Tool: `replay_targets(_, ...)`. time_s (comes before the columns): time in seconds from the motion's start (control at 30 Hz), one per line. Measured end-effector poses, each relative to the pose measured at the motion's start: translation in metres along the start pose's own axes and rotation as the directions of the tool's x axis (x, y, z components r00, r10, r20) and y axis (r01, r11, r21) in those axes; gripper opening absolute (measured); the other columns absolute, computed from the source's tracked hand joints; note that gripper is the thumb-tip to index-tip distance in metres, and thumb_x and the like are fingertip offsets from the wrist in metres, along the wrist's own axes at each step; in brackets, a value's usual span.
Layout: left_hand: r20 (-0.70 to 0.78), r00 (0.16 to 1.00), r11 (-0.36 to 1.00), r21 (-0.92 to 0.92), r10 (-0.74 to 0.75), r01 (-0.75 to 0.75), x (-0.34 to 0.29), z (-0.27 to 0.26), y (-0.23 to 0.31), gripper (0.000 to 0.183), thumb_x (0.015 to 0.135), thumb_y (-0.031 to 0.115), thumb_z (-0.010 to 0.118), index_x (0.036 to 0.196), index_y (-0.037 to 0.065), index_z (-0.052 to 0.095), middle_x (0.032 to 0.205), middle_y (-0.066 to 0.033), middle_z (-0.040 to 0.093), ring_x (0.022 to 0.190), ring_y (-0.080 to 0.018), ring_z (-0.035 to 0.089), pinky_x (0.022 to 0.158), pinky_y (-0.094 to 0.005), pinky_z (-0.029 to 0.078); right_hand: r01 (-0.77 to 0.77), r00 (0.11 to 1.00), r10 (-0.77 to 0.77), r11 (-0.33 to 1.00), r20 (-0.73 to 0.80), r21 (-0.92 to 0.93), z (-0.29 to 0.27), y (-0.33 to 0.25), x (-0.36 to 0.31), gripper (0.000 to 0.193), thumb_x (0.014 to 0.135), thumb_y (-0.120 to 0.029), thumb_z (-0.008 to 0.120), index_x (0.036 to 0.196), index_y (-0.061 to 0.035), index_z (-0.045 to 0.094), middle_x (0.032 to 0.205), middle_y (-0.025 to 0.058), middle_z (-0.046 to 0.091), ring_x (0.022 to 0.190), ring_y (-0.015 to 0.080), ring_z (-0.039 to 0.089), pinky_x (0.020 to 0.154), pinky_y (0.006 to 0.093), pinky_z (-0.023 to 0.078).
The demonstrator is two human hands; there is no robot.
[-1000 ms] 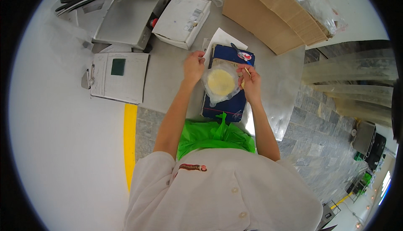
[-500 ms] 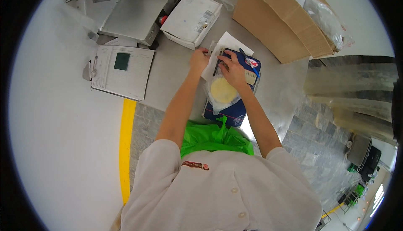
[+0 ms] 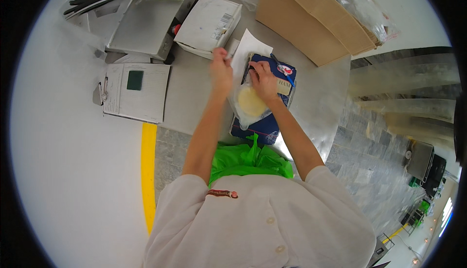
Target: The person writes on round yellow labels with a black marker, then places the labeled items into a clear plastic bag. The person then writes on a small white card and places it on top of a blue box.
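A clear plastic bag (image 3: pixel 248 117) with a round, pale yellow slab (image 3: pixel 251 102) inside lies on a dark blue box (image 3: pixel 265 132). My right hand (image 3: pixel 264 82) is over the bag's far end, its fingers bent down onto the plastic at the box's left side; the fingertips are partly hidden. My left hand (image 3: pixel 222 71), blurred by motion, is raised left of the box with its fingers pinched together. Beside those fingertips shows a small pale or see-through piece that I cannot make out. White paper (image 3: pixel 249 42) lies just beyond the right hand, partly under the blue box.
Blue pens (image 3: pixel 287 73) lie on the blue box. Beyond are a white carton (image 3: pixel 208 22), a steel machine (image 3: pixel 146 24) and a large cardboard box (image 3: pixel 301 19). A clipboard (image 3: pixel 138 100) with a dark green square (image 3: pixel 135 80) lies at the table's left edge.
My left hand has moved left and slightly up, away from the paper and the right hand. The right hand's fingers have drawn closer together over the bag's end. The view has shifted slightly.
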State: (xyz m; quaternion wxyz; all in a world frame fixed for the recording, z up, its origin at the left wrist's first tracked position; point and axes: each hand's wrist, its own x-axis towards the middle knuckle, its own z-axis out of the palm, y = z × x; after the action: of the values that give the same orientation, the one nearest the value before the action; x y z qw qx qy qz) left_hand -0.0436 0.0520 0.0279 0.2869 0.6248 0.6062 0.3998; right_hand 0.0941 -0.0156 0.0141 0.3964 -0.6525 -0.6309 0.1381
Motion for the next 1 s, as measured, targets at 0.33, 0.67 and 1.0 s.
replay_targets(0.33,-0.127,0.972,0.942,-0.25,0.195,-0.222,0.035,-0.141,0.093,0.031,0.085,0.007,0.058,0.115,0.007,0.053,0.094,-0.0034,0.058,0.081,-0.0109,0.055,0.075,-0.0233,0.044,-0.4,0.909,0.416,0.865,0.011,0.304,-0.054,-0.01,0.047,0.031,0.088,-0.03,0.055,0.079,-0.0026,0.064,0.063,0.0113,0.056,0.053,0.0141,0.051,0.049,0.0309,0.041)
replay_targets(0.67,0.085,0.976,0.676,-0.709,-0.199,0.199,0.004,-0.148,0.058,0.028,0.088,0.008,0.055,0.115,0.003,0.054,0.101,-0.0022,0.054,0.094,-0.009,0.049,0.086,-0.02,0.036,-0.113,0.949,0.141,0.987,0.282,-0.114,-0.05,-0.021,0.012,0.042,0.072,-0.044,0.065,0.087,-0.005,0.063,0.084,0.0134,0.056,0.087,0.0284,0.058,0.075,0.0404,0.046)
replay_targets(1.0,0.417,0.858,0.611,-0.606,-0.301,0.509,0.013,-0.187,-0.022,0.023,0.09,0.014,0.051,0.11,0.006,0.057,0.089,-0.0003,0.058,0.081,-0.0087,0.053,0.072,-0.0225,0.045,-0.653,0.688,0.514,0.747,0.512,0.128,-0.037,-0.031,-0.03,0.045,0.066,-0.023,0.075,0.102,-0.0038,0.056,0.092,0.0124,0.061,0.083,0.0235,0.062,0.074,0.0346,0.049)
